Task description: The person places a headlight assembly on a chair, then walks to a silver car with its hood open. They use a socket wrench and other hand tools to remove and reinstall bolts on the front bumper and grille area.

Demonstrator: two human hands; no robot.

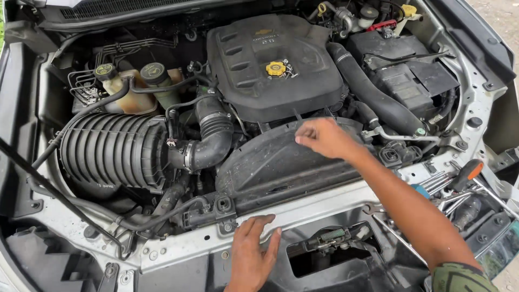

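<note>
The head view looks down into an open engine bay. A black engine cover [273, 65] sits at the centre rear, with a yellow filler cap [275, 68] on top. To the left lies a ribbed black air-intake housing [113, 150], joined by a clamped elbow hose [212, 138] that bends up toward the engine. Behind it stand two yellowed fluid reservoirs [132, 89] with dark caps. A thick black hose [373, 94] runs diagonally at the right, beside a black box cover [403, 73]. At the right edge, loose wrenches [440, 186] and a screwdriver with an orange-tipped handle [467, 173] lie on the body ledge. A thin prop rod [48, 186] crosses the lower left.

The curved black fan shroud [281, 162] sits in front of the engine, just behind the pale front crossmember [303, 213]; it looks dusty and matte, with an arched top edge. The right hand [324, 138] rests on that top edge near its middle, fingers [305, 141] bunched together and pinching the rim. The left hand [254, 249] lies flat on the crossmember below, fingers [259, 224] spread loosely and gripping nothing. A hood latch with a spring [332, 236] sits just right of it.
</note>
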